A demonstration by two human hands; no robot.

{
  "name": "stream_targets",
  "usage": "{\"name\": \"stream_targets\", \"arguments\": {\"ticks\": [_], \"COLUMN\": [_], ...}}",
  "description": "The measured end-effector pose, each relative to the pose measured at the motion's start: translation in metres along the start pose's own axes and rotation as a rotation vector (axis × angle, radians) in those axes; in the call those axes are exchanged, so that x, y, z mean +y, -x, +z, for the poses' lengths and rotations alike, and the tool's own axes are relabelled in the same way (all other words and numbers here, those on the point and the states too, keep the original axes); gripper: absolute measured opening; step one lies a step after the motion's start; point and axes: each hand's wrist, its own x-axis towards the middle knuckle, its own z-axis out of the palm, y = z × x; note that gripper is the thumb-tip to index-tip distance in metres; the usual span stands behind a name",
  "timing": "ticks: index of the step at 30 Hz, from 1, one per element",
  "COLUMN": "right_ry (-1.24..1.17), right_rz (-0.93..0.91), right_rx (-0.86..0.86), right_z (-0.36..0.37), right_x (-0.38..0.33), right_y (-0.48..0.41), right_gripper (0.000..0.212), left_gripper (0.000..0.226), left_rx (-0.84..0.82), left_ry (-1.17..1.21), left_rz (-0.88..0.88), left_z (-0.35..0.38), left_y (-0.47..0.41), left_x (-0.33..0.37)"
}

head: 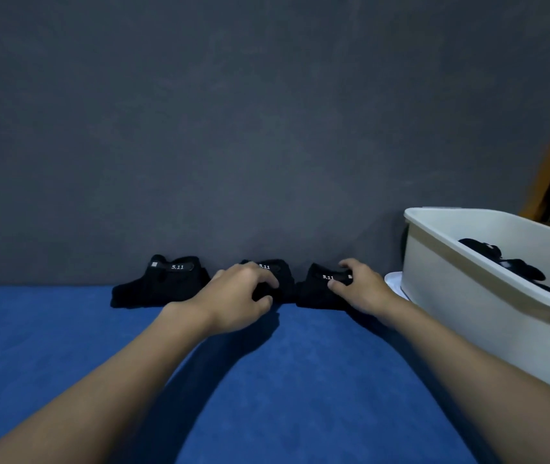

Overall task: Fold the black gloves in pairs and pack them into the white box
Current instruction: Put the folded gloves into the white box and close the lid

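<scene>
Left hand [240, 293] is curled over the middle bundle [285, 274], a folded pair of black fabric gloves with a white 5.11 strap mark, and I read that as a grip with fingers on top and thumb at the front. My right hand [362, 289] grasps the nearest bundle [315, 291], the same sort of black folded pair, which lies just beside the white plastic box [461, 249]. That hand has its thumb and fingers closed round the strap end.

A third black folded pair, the far bundle [163, 284], sits farthest from the box with no hand on it. All three lie in a row on the blue fabric-covered worktop [267, 380], against the dark grey wall [233, 128] that runs behind the box.

Inside the box I can see packed black gloves [508, 262] resting toward its far side. How many are in there I cannot tell.

As I judge it, the folding looks finished, since I see no loose glove outside the box. What remains is packing: carrying these two held bundles across into the box, then the far one.
</scene>
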Motion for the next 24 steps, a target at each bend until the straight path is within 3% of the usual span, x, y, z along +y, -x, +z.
{"name": "stream_targets", "arguments": {"ticks": [4, 9, 14, 17, 24], "right_ry": [-0.057, -0.126, -0.161, -0.152, -0.083], "right_rz": [-0.011, -0.055, -0.059, -0.079, -0.135], "right_rx": [-0.069, -0.077, -0.13, -0.142, -0.123], "right_z": [-0.004, -0.007, -0.015, -0.018, -0.017], "right_x": [0.003, 0.007, 0.013, 0.017, 0.019], "right_y": [0.006, 0.023, 0.045, 0.059, 0.088], "right_gripper": [0.049, 0.034, 0.032, 0.032, 0.033], "left_gripper": [0.026, 0.022, 0.029, 0.034, 0.038], "left_rx": [0.046, 0.001, -0.1, -0.068, -0.003], "left_ry": [-0.001, 0.182, 0.286, 0.315, 0.653], "left_rz": [0.034, 0.01, -0.09, -0.142, -0.278], "left_z": [0.001, 0.01, 0.027, 0.033, 0.046], "left_y": [0.0, 0.001, 0.005, 0.006, 0.007], "left_x": [0.014, 0.029, 0.039, 0.045, 0.066]}}
